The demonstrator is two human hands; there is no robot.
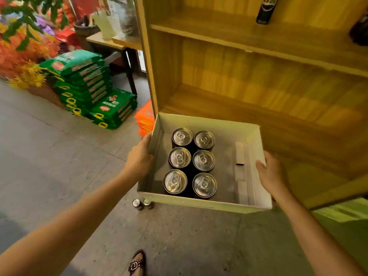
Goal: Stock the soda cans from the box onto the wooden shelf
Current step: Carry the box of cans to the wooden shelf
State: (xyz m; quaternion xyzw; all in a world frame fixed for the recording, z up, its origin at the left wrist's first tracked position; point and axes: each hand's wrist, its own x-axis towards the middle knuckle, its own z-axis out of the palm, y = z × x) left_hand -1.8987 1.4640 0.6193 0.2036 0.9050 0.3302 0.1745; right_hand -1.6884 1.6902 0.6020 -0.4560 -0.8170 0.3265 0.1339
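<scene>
An open white cardboard box (201,203) hangs in the air in front of the wooden shelf (249,44). Inside it, toward the left, stand several black soda cans (191,161) with silver tops, in two columns. My left hand (140,158) grips the box's left wall. On the right wall sits my right hand (269,173), holding that side. The box's right half is bare. One dark can (265,9) stands on the upper shelf board, and another dark can (360,30) shows at the far right edge.
Two cans (141,203) stand on the grey floor just under the box's near left corner. Stacked green bags (87,84) and orange packs (145,120) lie left of the shelf. A table (117,43) stands behind. My shoe (137,262) is below.
</scene>
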